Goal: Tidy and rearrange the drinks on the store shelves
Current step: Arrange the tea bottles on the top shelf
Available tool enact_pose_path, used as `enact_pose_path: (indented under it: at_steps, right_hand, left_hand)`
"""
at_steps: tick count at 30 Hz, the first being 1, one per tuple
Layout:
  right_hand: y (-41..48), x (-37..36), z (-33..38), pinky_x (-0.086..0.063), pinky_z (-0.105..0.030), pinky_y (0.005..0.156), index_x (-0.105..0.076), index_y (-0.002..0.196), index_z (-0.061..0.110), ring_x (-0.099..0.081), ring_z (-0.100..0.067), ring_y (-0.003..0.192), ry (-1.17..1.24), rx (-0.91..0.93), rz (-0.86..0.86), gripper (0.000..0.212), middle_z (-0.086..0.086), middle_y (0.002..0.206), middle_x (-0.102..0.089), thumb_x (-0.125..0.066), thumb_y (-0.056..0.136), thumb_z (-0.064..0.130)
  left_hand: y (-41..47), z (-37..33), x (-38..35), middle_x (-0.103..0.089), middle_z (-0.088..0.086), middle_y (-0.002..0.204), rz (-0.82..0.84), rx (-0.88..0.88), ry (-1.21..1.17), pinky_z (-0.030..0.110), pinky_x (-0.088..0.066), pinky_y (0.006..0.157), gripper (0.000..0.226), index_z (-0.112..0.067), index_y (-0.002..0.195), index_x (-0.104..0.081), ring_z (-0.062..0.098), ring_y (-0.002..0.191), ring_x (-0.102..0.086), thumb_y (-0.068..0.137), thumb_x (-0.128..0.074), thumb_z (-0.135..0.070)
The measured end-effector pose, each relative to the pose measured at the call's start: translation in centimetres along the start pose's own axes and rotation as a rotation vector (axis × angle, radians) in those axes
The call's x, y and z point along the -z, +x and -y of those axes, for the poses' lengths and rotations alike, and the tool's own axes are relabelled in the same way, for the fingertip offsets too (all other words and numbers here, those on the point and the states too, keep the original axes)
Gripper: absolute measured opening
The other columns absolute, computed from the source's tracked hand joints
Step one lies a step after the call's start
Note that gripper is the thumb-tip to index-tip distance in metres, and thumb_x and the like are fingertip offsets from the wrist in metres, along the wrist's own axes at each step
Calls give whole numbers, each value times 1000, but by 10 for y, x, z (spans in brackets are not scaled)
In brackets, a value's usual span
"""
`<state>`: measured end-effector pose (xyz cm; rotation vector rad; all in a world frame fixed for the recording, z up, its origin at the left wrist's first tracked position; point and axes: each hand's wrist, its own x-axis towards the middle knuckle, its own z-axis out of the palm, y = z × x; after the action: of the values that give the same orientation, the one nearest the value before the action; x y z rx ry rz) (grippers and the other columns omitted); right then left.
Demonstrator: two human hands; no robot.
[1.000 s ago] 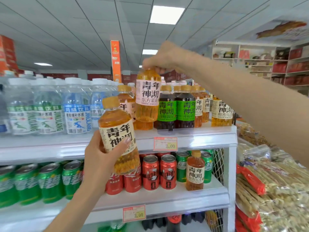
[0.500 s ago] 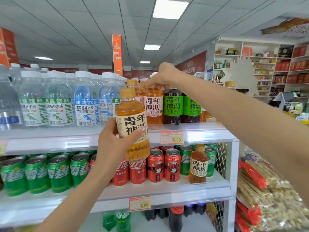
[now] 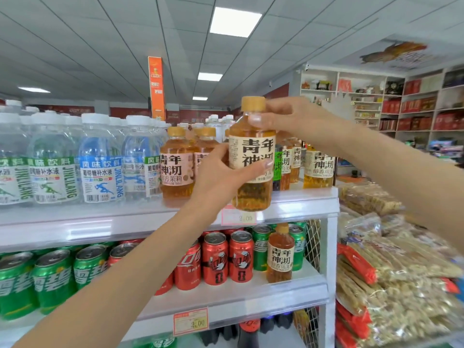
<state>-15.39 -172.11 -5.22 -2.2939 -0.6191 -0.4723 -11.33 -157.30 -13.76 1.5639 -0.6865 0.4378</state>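
Left hand (image 3: pixel 221 177) clamped on tea bottle (image 3: pixel 251 156) body, right hand (image 3: pixel 288 116) pinching its neck; bottle upright, above top shelf (image 3: pixel 150 219) front edge.

An orange hanging banner (image 3: pixel 156 87) drops from the panelled ceiling (image 3: pixel 100 33) among lit light panels (image 3: pixel 235 21). Bagged snacks (image 3: pixel 391 280) pile beside the rack's right end. Red boxes (image 3: pixel 411 106) fill far wall shelving (image 3: pixel 376 96).
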Motion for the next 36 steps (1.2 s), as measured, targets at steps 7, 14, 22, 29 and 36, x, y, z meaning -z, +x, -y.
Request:
enact_pose_path:
  at_steps: [7,14,22,29,36]
  right_hand:
    - [-2,60,-27,-53,-20,65,-72,92,17,-67,-9,75,93,-99,-393,25,-2,91,-73,-70,77,37]
    - [22,126,-49,-56,-23,59,-69,101,7,-68,-13,74,132,-146,-650,35,-4,94,-71,-73,78,33]
    - [74,141,-79,-56,-21,60,-66,106,5,-61,-5,63,84,-142,-779,33,-2,87,-67,-70,82,28]
    - [96,130,-123,-55,-35,81,-66,108,4,-66,-19,88,29,-250,-678,48,-7,102,-69,-75,75,37]
    - [95,116,-141,-56,-31,79,-59,120,5,-66,-19,90,41,-367,-517,50,-6,108,-66,-73,78,29]
  left_hand:
    - [45,-22,-63,-57,-8,114,137,-74,30,20,-45,82,65,-19,124,-45,4,101,-55,70,-77,-37]
    - [12,32,-59,-57,-15,87,59,-612,602,27,-50,64,15,-24,97,-52,1,75,-54,88,-49,-35]
    - [-35,106,-99,-56,-5,92,344,-403,989,16,-45,61,34,-17,97,-61,10,85,-57,84,-39,-40]
    - [-50,138,-98,-62,-3,88,336,-203,1096,16,-49,61,70,-14,93,-64,10,78,-62,48,-77,-66]
    - [-33,167,-99,-32,1,144,353,40,669,28,-28,110,88,-19,141,-20,16,133,-29,73,-73,-38]
